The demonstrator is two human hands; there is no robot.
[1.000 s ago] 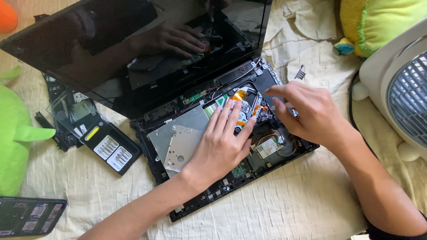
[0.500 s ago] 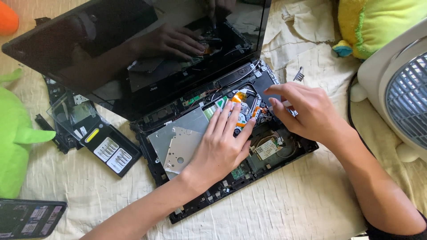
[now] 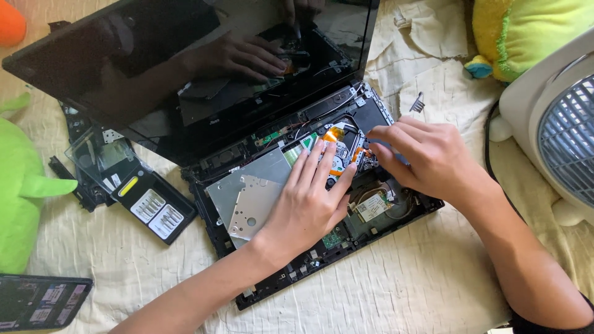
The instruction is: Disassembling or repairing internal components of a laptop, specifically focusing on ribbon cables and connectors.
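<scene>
An opened black laptop (image 3: 396,213) lies on a cream cloth with its keyboard cover off and its insides showing. Its dark screen (image 3: 185,68) stands tilted up at the back and mirrors my hands. My left hand (image 3: 306,207) rests flat, fingers spread, over the circuit board beside a silver metal drive (image 3: 250,195). My right hand (image 3: 427,158) has its fingertips down on the board near an orange ribbon cable (image 3: 334,133); whether it pinches anything is hidden. A small wireless card (image 3: 373,207) sits just below both hands.
A black screwdriver-bit case (image 3: 151,210) and loose black plastic parts (image 3: 93,164) lie left of the laptop. A green plush toy (image 3: 25,185) is at far left, a phone (image 3: 37,301) at bottom left, a white fan (image 3: 557,130) at right, and a yellow-green plush (image 3: 526,31) at top right.
My right hand has shifted slightly left along the board toward the orange cable. My left hand stays pressed in the same place.
</scene>
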